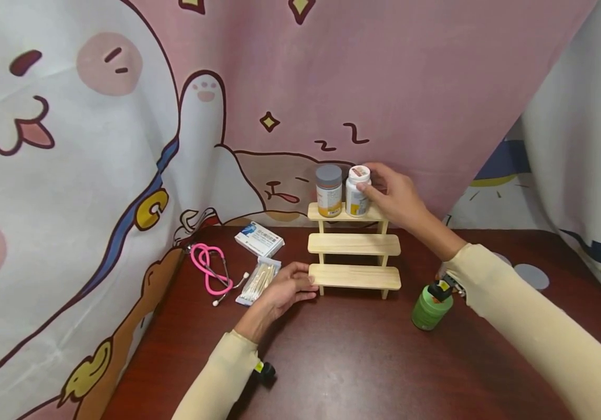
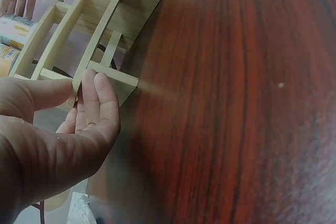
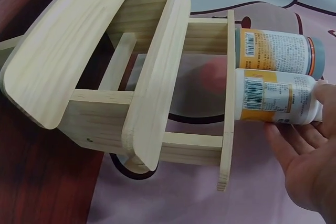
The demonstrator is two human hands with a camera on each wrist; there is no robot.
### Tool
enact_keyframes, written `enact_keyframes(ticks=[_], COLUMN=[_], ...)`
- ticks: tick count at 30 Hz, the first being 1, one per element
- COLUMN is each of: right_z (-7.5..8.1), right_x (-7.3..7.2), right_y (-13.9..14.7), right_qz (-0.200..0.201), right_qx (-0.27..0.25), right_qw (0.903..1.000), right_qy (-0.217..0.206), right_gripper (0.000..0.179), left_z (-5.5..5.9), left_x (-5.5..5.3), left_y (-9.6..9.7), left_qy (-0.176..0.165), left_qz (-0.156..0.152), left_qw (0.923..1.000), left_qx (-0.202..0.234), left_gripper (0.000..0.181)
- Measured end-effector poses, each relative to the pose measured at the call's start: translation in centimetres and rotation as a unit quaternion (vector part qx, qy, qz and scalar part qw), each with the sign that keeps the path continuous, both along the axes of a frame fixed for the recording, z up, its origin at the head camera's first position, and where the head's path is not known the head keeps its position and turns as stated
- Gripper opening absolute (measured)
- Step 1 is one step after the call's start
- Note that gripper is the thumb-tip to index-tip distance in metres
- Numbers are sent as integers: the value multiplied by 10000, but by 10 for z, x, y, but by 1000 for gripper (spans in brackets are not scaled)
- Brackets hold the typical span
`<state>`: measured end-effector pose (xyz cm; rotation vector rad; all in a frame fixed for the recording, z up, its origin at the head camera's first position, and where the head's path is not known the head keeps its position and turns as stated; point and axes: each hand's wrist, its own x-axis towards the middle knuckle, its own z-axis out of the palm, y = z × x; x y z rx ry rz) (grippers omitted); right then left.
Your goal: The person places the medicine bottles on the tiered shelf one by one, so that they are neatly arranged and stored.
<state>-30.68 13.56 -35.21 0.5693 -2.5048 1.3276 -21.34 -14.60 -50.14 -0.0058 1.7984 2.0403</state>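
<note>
A three-tier wooden display stand (image 1: 354,244) stands on the dark red table. My right hand (image 1: 397,195) holds a white pill bottle (image 1: 356,195) upright on the top tier, thumb on the near side and fingers behind. Beside it, to the left, is a grey-capped bottle (image 1: 329,195) with a white and orange label; the right wrist view shows the two bottles side by side, their bases at the top board. My left hand (image 1: 284,289) grips the left end of the lowest tier, its thumb (image 2: 52,93) on one face of the board and fingers on the other.
Left of the stand lie a white and blue medicine box (image 1: 259,238), a pack of cotton swabs (image 1: 259,283) and a pink stethoscope (image 1: 208,268). A green bottle (image 1: 428,312) is under my right forearm, with a pale round disc (image 1: 532,277) farther right. A printed curtain (image 1: 410,76) hangs behind.
</note>
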Motion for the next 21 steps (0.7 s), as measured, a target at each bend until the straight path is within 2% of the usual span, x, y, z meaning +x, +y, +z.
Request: enact_keyframes(ticks=[4, 8, 13, 16, 21], right_z=[3, 4, 0, -2, -5], right_x=[2, 4, 9, 18, 43], right_y=[1, 4, 16, 27, 45], right_qz=[-5, 74, 349, 370, 283], right_qx=[96, 214, -161, -323, -108], right_qw=[10000, 9994, 9967, 9957, 9967], right_qy=[-24, -259, -712, -790, -751], right_gripper=[46, 53, 59, 59, 59], left_z=[0, 0, -1, -1, 0], left_x=[0, 1, 1, 1, 1], left_y=[0, -1, -1, -1, -1], left_qy=[-6, 0, -3, 4, 11], left_qz=[-5, -10, 2, 9, 3], left_qw=[10000, 10000, 10000, 10000, 10000], left_qx=[5, 28, 68, 77, 79], left_gripper=[37, 37, 37, 37, 37])
